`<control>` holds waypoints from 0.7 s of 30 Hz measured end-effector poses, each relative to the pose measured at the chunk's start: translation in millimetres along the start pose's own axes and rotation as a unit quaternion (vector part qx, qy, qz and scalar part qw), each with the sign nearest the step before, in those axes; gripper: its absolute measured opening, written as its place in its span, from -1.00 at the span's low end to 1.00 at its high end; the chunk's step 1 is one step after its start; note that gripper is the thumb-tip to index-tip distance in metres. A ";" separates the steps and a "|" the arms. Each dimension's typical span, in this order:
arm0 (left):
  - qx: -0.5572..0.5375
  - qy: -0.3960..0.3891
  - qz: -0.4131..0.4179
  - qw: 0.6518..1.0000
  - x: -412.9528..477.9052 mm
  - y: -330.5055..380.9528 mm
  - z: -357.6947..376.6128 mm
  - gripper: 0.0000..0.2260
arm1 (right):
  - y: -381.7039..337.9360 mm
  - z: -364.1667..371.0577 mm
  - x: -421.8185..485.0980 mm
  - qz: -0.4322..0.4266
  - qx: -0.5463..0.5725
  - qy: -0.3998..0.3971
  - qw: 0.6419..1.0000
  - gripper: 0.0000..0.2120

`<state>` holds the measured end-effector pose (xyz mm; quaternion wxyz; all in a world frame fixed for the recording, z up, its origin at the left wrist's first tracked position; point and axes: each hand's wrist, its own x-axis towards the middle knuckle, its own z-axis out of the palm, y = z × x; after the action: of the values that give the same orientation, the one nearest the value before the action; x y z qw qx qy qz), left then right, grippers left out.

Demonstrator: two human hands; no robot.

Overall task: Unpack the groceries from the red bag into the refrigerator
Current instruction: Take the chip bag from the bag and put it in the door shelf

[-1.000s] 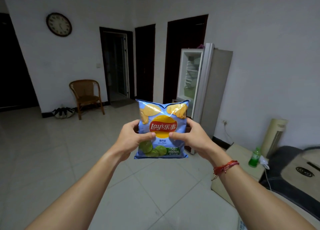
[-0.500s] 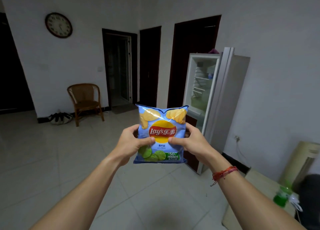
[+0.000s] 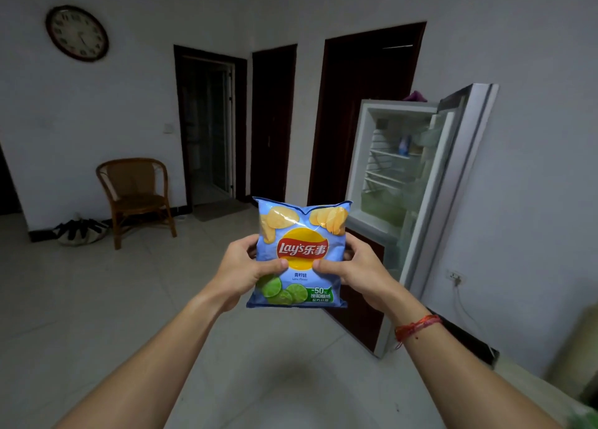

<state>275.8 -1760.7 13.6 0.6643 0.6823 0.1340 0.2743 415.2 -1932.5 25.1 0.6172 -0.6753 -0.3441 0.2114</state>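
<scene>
Chips bag (image 3: 299,254), blue with lime slices printed low on its front, is held upright in mid-air by both hands. The left hand (image 3: 241,271) grips its left edge and the right hand (image 3: 359,273) its right edge, thumbs on the front and the other fingers mostly hidden behind it. Bag and right hand hide part of the lower front of the open refrigerator (image 3: 398,182). A small blue-and-white item (image 3: 404,144) on an upper shelf is too blurred to identify.

Dim, bluish indoor light, soft shadow on the floor (image 3: 284,377), wide-angle bowing and blur toward the corners
</scene>
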 end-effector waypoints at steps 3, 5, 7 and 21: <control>-0.008 -0.015 -0.004 1.000 60.2 -10.6 -19.3 -0.65 | 4.4 6.8 57.3 0.006 0.002 0.010 1.000 -0.56; -0.012 -0.021 -0.005 1.000 100.3 -16.3 -31.7 -0.64 | 5.2 10.8 94.0 0.007 0.005 0.018 1.000 -0.56; -0.015 -0.027 -0.004 1.000 138.1 -20.5 -41.0 -0.63 | 6.2 12.5 127.3 0.008 0.009 0.027 1.000 -0.56; -0.022 -0.069 -0.016 0.997 356.2 -79.2 -51.2 -0.62 | 54.0 -20.3 326.5 0.025 0.025 0.064 0.997 -0.55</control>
<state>551.8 -1516.7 4.2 0.6912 0.6824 0.0924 0.2193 660.6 -1709.6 20.7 0.6494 -0.6798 -0.2816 0.1919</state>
